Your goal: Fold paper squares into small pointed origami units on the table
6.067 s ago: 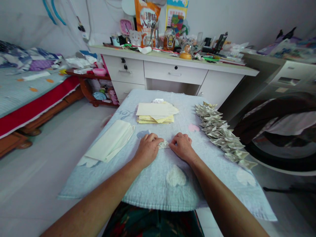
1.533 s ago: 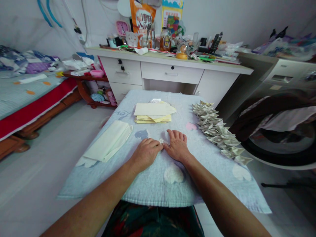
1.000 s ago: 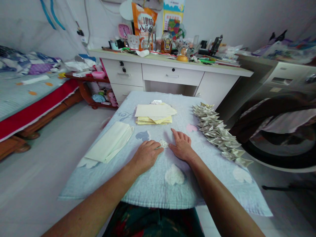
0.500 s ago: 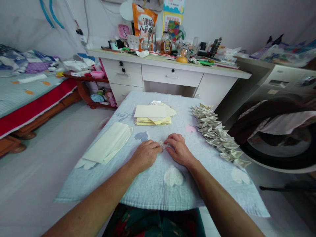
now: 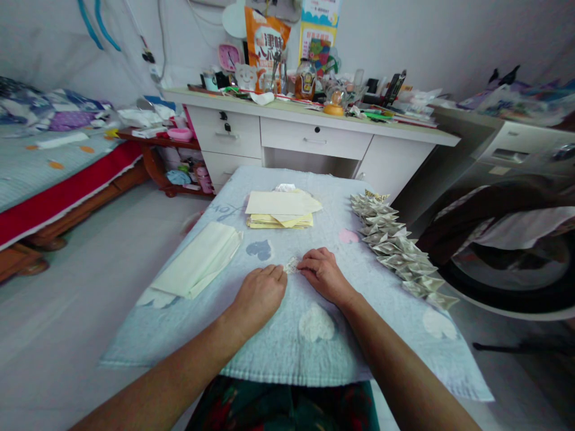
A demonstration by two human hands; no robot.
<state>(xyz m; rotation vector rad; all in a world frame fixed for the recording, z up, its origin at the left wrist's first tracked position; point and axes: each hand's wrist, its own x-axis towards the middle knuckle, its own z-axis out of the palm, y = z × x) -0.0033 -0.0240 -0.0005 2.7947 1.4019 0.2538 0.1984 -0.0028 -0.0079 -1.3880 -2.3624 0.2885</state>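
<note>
A small piece of pale patterned paper lies low over the cloth between my hands. My left hand has its fingers closed at the paper's left end. At the right end, the fingertips of my right hand pinch the paper. Farther right stands a long row of folded grey paper pieces with pointed tips, nested together. Beyond my hands is a stack of cream and yellow paper. Folded pale green sheets rest to the left.
A blue cloth with heart shapes covers the table. Behind it stands a white desk crowded with jars and bags. A washing machine is at the right, a bed at the left.
My left hand has shifted slightly left and its fingers have drawn in, so more of the patterned paper shows between my hands. The view has tilted slightly.
</note>
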